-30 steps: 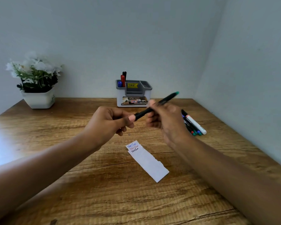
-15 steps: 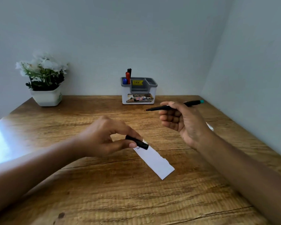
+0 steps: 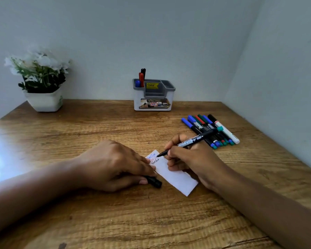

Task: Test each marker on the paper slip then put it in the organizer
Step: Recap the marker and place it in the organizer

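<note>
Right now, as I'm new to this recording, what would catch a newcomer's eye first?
At the wooden desk's centre, the right hand holds a black, green-ended marker with its tip at the white paper slip, while the left hand rests on the slip's edge and grips the black cap. A row of coloured markers lies to the right; the grey-and-white organizer stands at the back.

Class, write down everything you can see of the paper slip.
The paper slip is a narrow white strip lying flat and diagonal on the wooden table. Its far end bears three handwritten lines: blue, red, black. Fingers of the left hand rest on its left edge; the right hand holds a marker tip at the written end.
</note>
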Action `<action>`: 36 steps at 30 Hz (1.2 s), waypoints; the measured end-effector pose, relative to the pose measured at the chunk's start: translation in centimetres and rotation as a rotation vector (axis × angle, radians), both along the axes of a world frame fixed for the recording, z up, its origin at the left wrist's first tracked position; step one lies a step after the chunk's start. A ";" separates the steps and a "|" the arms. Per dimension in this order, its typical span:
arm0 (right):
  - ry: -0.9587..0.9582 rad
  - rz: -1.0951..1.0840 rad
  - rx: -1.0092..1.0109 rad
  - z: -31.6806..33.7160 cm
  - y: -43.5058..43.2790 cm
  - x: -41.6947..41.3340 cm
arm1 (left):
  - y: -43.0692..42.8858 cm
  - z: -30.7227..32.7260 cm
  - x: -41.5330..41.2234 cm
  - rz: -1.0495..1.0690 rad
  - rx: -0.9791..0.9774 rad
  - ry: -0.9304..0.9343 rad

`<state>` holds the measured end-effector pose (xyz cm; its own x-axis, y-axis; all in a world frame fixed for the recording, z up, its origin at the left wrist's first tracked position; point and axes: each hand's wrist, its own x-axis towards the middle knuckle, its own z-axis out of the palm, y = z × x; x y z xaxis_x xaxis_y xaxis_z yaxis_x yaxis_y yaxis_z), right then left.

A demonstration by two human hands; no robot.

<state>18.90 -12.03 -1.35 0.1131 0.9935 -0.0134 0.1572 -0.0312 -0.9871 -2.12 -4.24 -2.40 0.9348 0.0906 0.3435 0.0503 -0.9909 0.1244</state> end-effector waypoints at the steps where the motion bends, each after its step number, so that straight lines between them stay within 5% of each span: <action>1: -0.023 0.005 0.017 0.0 0.1 0.1 | 0.0 -0.1 0.0 -0.007 0.021 0.003; 13: -0.182 0.126 0.054 -0.4 0.6 0.0 | -0.4 0.0 0.1 -0.004 0.106 0.027; 36: -0.203 0.077 0.051 -0.7 0.9 0.2 | -0.5 0.3 0.2 -0.026 0.088 0.025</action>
<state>19.05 -11.18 -2.06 0.0323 0.9981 0.0526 0.3530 0.0378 -0.9349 -1.88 -4.73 -2.14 0.9447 0.0370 0.3257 0.0267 -0.9990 0.0360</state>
